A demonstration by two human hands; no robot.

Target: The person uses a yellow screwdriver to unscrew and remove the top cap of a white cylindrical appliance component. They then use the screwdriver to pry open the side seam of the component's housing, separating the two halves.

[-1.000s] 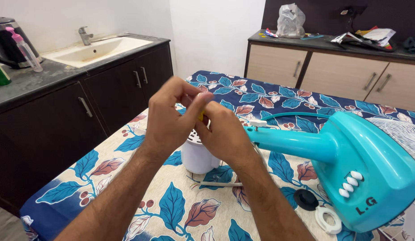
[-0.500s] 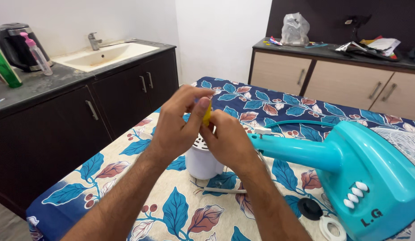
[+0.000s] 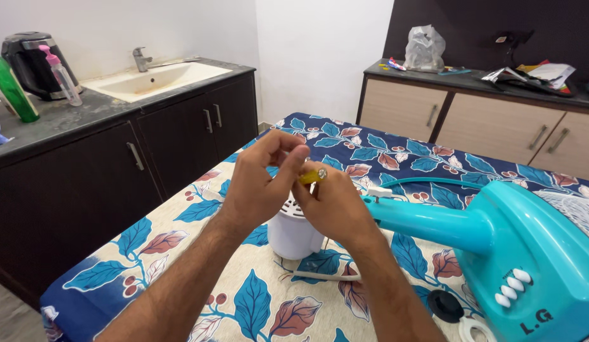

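both hands, left hand [image 3: 259, 187] and right hand [image 3: 335, 206], pinch a small yellow screwdriver [image 3: 312, 176] at 12 o'clock above the white motor housing [image 3: 293, 231]; it looks light, stiff, best gripped by its handle.

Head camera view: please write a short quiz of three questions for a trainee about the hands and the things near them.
1. True or false: both hands are raised above the white motor housing.
2. What colour is the small piece between the fingers?
A) yellow B) red C) black
3. Fill in: the turquoise fan lies on a floral ____.

Key: 1 true; 2 A; 3 cloth.
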